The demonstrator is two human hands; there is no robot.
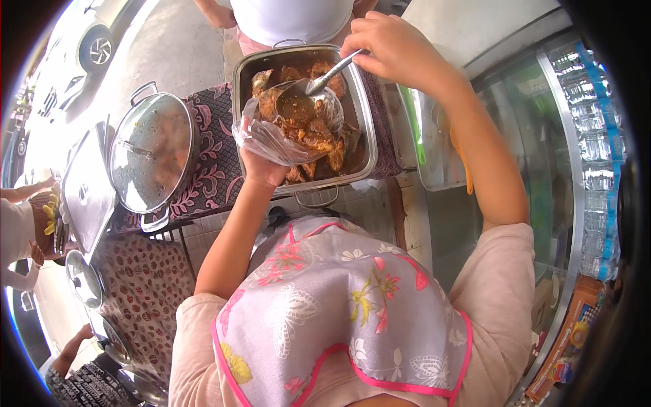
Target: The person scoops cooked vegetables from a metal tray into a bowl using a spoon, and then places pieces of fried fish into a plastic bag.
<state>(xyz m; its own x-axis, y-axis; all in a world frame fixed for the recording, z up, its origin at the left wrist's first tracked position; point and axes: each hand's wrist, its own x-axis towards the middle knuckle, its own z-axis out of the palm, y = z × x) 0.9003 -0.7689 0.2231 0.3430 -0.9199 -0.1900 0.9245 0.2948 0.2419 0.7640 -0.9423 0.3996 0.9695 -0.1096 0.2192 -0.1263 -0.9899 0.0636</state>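
Note:
A metal ladle (337,70) is gripped by the end of its handle in my right hand (390,47), fingers pinched round it. Its bowl, with brown sauce in it, tilts at the mouth of a clear plastic bag (271,144). From below, my left hand (264,166) holds that bag, which contains saucy fried pieces. Both are above a deep rectangular steel tray (371,129). Browned pieces of meat or fish (290,72) lie in dark sauce inside the tray; the bag hides part of them.
Left of the tray stands a round pot with a glass lid (149,152), on a dark patterned cloth (210,125). More lidded pots (85,279) follow at lower left. A plastic container (434,146) sits at right, near bottled water (597,149). A person in white (291,20) stands opposite.

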